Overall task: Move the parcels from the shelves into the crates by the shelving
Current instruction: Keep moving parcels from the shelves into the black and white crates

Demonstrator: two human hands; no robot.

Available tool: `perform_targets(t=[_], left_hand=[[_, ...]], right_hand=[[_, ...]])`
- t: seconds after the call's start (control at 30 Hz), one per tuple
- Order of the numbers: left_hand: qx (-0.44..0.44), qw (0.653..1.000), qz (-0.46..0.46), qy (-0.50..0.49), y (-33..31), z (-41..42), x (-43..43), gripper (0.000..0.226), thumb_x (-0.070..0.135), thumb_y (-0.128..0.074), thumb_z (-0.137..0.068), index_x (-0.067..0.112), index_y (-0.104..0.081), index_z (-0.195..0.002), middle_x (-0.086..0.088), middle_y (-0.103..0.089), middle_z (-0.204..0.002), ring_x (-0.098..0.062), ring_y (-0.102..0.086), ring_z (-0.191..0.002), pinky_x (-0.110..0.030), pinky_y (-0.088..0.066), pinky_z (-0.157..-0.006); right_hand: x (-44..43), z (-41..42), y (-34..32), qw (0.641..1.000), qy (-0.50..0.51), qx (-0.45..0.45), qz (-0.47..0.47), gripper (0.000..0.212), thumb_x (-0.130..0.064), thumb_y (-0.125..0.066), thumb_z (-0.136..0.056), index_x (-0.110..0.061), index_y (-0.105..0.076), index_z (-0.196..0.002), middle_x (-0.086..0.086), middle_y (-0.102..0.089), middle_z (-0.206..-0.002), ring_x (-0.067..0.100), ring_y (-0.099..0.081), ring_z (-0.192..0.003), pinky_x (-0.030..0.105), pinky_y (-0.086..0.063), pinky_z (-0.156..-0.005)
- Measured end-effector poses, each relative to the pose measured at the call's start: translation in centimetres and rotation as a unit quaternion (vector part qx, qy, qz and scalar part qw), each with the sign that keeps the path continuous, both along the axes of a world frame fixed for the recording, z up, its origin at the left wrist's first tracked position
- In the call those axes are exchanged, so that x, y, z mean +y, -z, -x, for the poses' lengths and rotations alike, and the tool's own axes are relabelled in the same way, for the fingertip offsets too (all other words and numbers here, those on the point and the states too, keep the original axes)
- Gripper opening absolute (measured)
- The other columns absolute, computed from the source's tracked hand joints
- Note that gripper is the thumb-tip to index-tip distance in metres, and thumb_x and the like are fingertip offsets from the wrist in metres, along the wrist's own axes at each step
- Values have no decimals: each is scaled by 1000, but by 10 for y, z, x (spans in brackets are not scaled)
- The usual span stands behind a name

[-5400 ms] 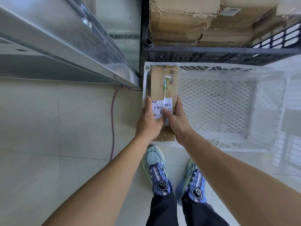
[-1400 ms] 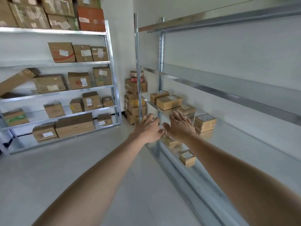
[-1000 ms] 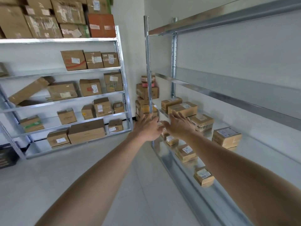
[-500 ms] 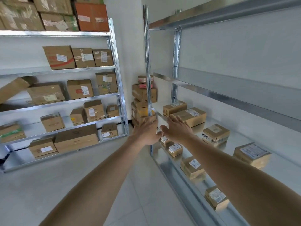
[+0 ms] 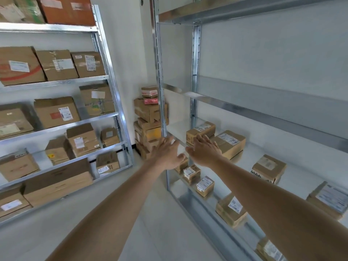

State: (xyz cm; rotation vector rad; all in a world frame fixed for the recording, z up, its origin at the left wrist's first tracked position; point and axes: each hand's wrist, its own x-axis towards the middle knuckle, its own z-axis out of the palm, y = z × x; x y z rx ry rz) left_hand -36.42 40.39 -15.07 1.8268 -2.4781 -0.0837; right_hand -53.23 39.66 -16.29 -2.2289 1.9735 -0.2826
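both hands, left hand and right hand, fingers spread and holding nothing, reach toward far cardboard parcel, probably to grasp both sides.

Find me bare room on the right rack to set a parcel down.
Bare metal lies between the long parcel and the squarish parcel, and behind both along the wall. The lower shelf is crowded with small parcels along its front.

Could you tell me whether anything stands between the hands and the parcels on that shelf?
Nothing visible blocks the right hand: the parcel lies just beyond its fingers on the open shelf. The left hand is in front of the upright and would pass to its right.
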Motion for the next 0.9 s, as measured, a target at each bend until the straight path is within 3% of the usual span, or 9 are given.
perform_targets(t=[0.2, 0.33, 0.53, 0.9], left_hand=[[5, 1000, -13, 13, 12, -9, -93, 71, 53, -46, -103, 23, -21, -162, -1, -7, -172, -31, -4, -157, -57, -23, -122], [-1, 1000, -12, 26, 17, -5, -171, 68, 54, -47, -102, 22, -28, -158, -2, -11, -171, -33, -8, -156, -58, -27, -121], [-3, 998, -46, 44, 18, 13, -262, 73, 56, -45, -103, 22, -19, -162, 0, -7, -172, -28, -2, -158, -56, -21, -122], [41, 988, -100, 110, 41, 41, -405, 78, 57, -46, -102, 17, -18, -163, -7, -13, -171, -31, -7, -157, -54, -21, -125]], right_hand=[[-93, -16, 15, 1000, 3, -4, -10, 64, -51, -27, -106, -17, -24, -160, 1, -9, -171, 25, -2, -158, 55, -8, -126], [-165, -14, 25, 1000, 15, -5, 4, 62, -51, -29, -104, -13, -36, -152, 5, -23, -166, 27, -12, -156, 55, -17, -125], [-249, 2, 33, 999, 39, -24, -23, 67, -52, -29, -105, -14, -23, -160, 3, -9, -171, 26, -1, -158, 56, -10, -126], [-363, 36, 61, 992, 111, -49, -42, 70, -53, -30, -105, -13, -20, -161, 5, -9, -171, 27, -5, -158, 54, -12, -127]])
